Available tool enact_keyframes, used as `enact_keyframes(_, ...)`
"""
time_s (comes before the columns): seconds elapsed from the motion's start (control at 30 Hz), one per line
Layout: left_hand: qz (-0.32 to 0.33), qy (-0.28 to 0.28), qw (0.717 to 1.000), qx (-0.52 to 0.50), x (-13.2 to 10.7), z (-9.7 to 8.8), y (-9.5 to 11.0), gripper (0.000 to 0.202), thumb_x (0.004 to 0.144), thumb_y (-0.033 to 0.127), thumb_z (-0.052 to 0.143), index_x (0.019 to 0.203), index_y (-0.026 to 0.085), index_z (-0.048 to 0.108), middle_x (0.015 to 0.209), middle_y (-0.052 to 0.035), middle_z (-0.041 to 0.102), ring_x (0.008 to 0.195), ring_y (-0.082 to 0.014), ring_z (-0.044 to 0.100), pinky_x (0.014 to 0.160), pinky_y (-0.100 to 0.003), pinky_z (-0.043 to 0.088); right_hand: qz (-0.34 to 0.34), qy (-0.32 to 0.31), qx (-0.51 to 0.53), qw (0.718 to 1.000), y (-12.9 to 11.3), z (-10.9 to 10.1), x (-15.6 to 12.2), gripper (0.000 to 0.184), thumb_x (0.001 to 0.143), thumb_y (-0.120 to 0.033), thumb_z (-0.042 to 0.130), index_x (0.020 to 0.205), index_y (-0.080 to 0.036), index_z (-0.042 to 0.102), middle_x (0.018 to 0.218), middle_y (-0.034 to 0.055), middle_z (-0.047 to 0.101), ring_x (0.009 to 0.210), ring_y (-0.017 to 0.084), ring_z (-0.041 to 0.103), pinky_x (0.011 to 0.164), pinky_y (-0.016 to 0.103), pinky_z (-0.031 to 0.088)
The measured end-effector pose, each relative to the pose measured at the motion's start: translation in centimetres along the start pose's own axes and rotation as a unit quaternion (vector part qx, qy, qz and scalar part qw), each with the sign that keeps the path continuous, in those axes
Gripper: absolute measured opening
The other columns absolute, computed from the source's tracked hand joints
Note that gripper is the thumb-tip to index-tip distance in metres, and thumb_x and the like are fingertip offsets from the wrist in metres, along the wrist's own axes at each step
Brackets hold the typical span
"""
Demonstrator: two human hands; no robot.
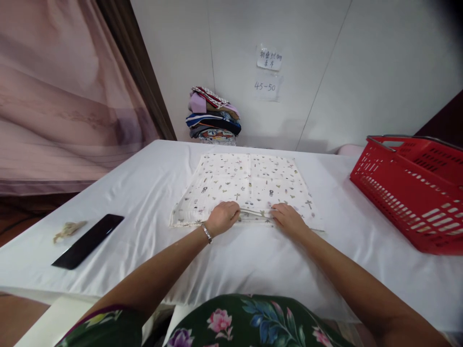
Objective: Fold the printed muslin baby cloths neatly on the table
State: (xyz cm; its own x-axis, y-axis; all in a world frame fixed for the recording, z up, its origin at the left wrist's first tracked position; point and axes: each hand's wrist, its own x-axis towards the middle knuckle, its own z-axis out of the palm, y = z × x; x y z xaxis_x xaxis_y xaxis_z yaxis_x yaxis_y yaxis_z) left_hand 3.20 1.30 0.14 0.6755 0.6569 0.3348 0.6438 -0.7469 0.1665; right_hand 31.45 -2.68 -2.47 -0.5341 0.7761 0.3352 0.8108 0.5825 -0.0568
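Observation:
A white cloth (249, 180) with small printed figures lies folded in layers on the table, creased down its middle and across. At its near edge, left of the centre, my left hand (223, 217) is closed with its fingers wrapped round the layers. My right hand (288, 218) grips the same edge to the right of the crease, fingers bent over the fabric. Between the two hands the edge is slightly raised and the layers show apart. My thumbs are mostly hidden.
A white-covered table (144, 193) spreads beneath. At its left lie a black phone-like slab (88, 241) and a small beige bundle (68, 230). A red plastic basket (408, 193) stands at the right. Folded fabrics (213, 115) are piled against the wall, below paper notes (267, 86).

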Motion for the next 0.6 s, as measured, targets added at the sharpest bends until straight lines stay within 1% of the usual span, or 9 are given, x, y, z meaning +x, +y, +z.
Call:
enact_keyframes(0.1,0.003,0.008,1.000,-0.003,0.0,0.0,0.0,0.017,0.088,0.019,0.039,0.082,0.017,0.055,0.083,-0.0035,0.062,0.078,-0.0154,0.056,0.073,-0.029,0.041,0.001,0.017,0.041,0.999,0.0,-0.2,-0.2,0.021,0.085,-0.013,0.040,0.092,-0.018,0.059,0.097,0.0102,0.060,0.093,0.022,0.052,0.078,0.037,0.044)
enact_keyframes(0.17,0.011,0.014,1.000,0.001,-0.3,0.0,0.0,0.017,0.087,0.019,0.040,0.082,0.017,0.056,0.085,-0.0044,0.062,0.081,-0.0159,0.057,0.074,-0.030,0.041,0.005,0.040,0.081,0.996,0.0,-0.4,-0.4,0.020,0.084,-0.014,0.040,0.094,-0.019,0.057,0.099,0.0094,0.060,0.094,0.021,0.052,0.079,0.036,0.044)
enact_keyframes(0.23,0.025,0.015,1.000,0.008,-0.6,0.1,0.1,0.016,0.087,0.018,0.041,0.084,0.017,0.057,0.090,-0.0053,0.062,0.084,-0.0165,0.056,0.076,-0.030,0.041,0.008,0.044,0.102,0.994,0.0,-0.7,-0.5,0.021,0.082,-0.012,0.040,0.094,-0.019,0.055,0.101,0.0089,0.059,0.096,0.020,0.052,0.081,0.035,0.043)
enact_keyframes(0.33,0.049,0.011,0.998,0.023,-1.1,0.5,0.2,0.015,0.085,0.017,0.043,0.084,0.017,0.058,0.096,-0.0058,0.062,0.087,-0.0173,0.055,0.077,-0.031,0.042,0.016,-0.004,0.085,0.996,-0.2,-0.6,-0.6,0.022,0.076,-0.007,0.041,0.088,-0.018,0.054,0.095,0.0083,0.060,0.092,0.020,0.052,0.078,0.033,0.042)
enact_keyframes(0.4,0.058,0.011,0.998,0.031,-1.4,0.8,0.2,0.016,0.086,0.017,0.043,0.084,0.017,0.058,0.096,-0.0061,0.062,0.088,-0.0173,0.055,0.077,-0.031,0.042,0.027,-0.039,0.066,0.997,-0.3,-0.4,-0.6,0.023,0.073,-0.005,0.041,0.087,-0.018,0.054,0.091,0.0080,0.060,0.087,0.020,0.052,0.076,0.032,0.041)
enact_keyframes(0.47,0.060,0.004,0.998,0.037,-1.6,1.3,0.2,0.017,0.087,0.017,0.041,0.086,0.017,0.058,0.091,-0.0061,0.062,0.085,-0.0171,0.056,0.077,-0.031,0.042,0.036,-0.055,0.058,0.996,-0.4,-0.1,-0.5,0.027,0.073,-0.006,0.040,0.093,-0.018,0.055,0.093,0.0083,0.060,0.088,0.021,0.052,0.077,0.033,0.040)
enact_keyframes(0.53,0.054,-0.008,0.998,0.041,-1.8,1.7,0.1,0.017,0.087,0.015,0.040,0.088,0.016,0.057,0.086,-0.0057,0.062,0.082,-0.0171,0.056,0.076,-0.031,0.042,0.044,-0.053,0.062,0.996,-0.5,-0.1,-0.5,0.033,0.075,-0.008,0.040,0.104,-0.018,0.055,0.099,0.0090,0.060,0.092,0.022,0.051,0.079,0.034,0.040)
enact_keyframes(0.6,0.041,-0.018,0.998,0.044,-2.0,2.1,0.0,0.017,0.085,0.013,0.041,0.094,0.016,0.055,0.085,-0.0058,0.062,0.082,-0.0179,0.056,0.075,-0.032,0.042,0.053,-0.048,0.078,0.994,-0.6,-0.5,-0.6,0.036,0.077,-0.011,0.041,0.110,-0.019,0.054,0.105,0.0092,0.059,0.096,0.022,0.051,0.081,0.034,0.040)
